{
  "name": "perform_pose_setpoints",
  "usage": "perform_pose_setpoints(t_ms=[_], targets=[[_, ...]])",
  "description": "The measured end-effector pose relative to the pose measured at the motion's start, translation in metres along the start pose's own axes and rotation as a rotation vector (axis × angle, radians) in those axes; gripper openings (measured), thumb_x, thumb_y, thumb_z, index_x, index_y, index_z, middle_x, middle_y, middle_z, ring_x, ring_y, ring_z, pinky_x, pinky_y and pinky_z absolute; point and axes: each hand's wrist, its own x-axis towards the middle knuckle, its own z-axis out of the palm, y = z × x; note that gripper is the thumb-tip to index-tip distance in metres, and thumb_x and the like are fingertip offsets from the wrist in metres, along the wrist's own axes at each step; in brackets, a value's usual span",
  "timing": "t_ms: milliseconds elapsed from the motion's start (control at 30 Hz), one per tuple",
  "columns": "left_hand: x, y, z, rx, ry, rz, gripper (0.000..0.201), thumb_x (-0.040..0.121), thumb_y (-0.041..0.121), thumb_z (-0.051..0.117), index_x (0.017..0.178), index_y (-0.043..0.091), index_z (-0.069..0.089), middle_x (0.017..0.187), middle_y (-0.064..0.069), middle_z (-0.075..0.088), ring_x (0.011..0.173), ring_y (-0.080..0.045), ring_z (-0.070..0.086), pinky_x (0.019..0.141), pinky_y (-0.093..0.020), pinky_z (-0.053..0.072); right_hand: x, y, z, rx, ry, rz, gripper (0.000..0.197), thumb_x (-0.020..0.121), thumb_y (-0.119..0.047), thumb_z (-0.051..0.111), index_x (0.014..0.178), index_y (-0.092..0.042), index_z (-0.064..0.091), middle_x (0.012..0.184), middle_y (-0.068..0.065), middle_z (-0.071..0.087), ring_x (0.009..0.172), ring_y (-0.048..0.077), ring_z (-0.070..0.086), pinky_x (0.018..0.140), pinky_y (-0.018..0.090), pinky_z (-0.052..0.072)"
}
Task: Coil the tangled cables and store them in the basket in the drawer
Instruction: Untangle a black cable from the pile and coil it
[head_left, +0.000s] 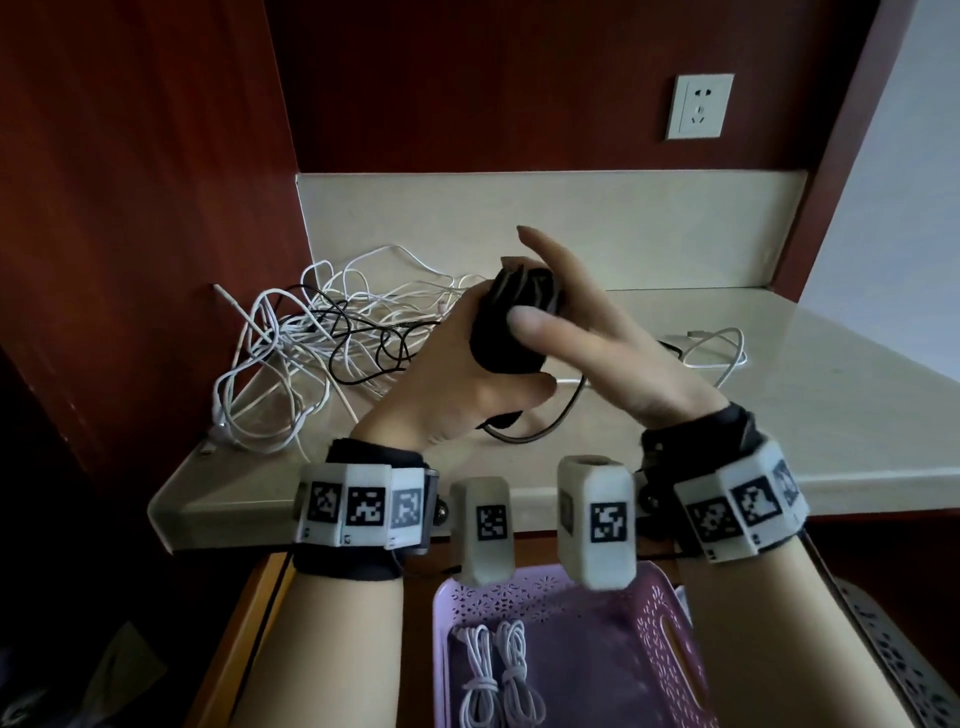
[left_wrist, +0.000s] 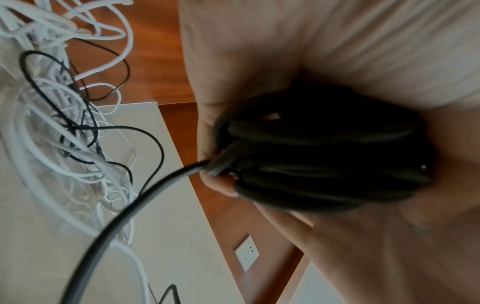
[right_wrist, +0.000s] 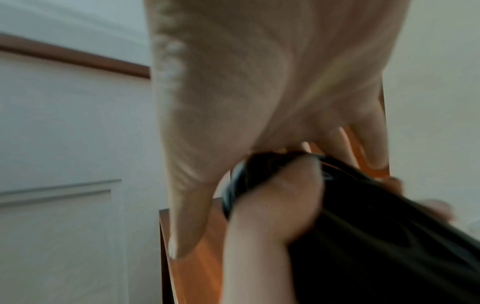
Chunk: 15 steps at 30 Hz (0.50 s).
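Your left hand (head_left: 447, 374) grips the black coil (head_left: 511, 322) above the counter's middle, fingers curled round the loops. Your right hand (head_left: 597, 338) meets it from the right: thumb on the coil, index finger raised straight; whether its other fingers hold the cable, the blurred wrist view won't settle. A black tail (left_wrist: 124, 218) runs loose from the coil toward the counter (head_left: 779, 415), so this wrap looks unfinished.

Done: two white bundles (head_left: 498, 675) lie tied in the basket (head_left: 670, 644), in the open drawer (head_left: 260, 597) below the front edge.

Left: the tangle (head_left: 311, 338) of white and thin black cables at the back-left corner, plus a loose white cable (head_left: 717, 353) toward the right.
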Motion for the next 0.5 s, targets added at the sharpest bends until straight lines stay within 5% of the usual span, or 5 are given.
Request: perform_pose_setpoints(t_ms=[100,300,400,500], targets=[[0.004,0.0,0.007,0.107,0.066,0.059,0.037,0.057,0.019,0.069,0.09,0.008,0.056,0.074,-0.009,0.058,0.065,-0.028,0.056,0.054,-0.041,0.045,0.005,0.006,0.01,-0.036,0.112,-0.045,0.096,0.065,-0.042,0.077,0.142,-0.037,0.02,0.138,-0.001,0.04,0.123,-0.004,0.046,0.102,0.014,0.037],[0.003,-0.004,0.014,0.269,0.147,0.038,0.051,0.052,0.029,0.073,0.098,0.022,0.052,0.088,0.006,0.064,0.079,-0.011,0.065,0.066,-0.033,0.052,0.006,0.014,0.002,0.137,0.065,-0.076,0.101,0.06,-0.024,0.083,0.141,-0.036,0.024,0.123,0.022,0.053,0.112,-0.002,0.054,0.096,0.024,0.045],[0.002,-0.004,0.018,0.32,0.188,-0.008,0.067,0.05,0.037,0.073,0.11,0.022,0.046,0.094,0.01,0.063,0.086,-0.008,0.064,0.069,-0.028,0.053,0.005,0.013,0.002,0.144,0.133,-0.126,0.077,0.06,-0.027,0.079,0.129,-0.02,0.045,0.096,0.01,0.063,0.094,0.014,0.061,0.084,0.029,0.051],[0.002,0.001,0.017,0.42,0.258,-0.037,0.063,0.059,0.029,0.077,0.11,0.022,0.041,0.087,0.015,0.056,0.081,-0.01,0.06,0.063,-0.018,0.049,0.006,0.01,0.006,0.159,0.229,-0.159,0.056,0.059,-0.027,0.079,0.107,-0.01,0.054,0.092,0.0,0.06,0.089,0.013,0.06,0.079,0.029,0.05]])
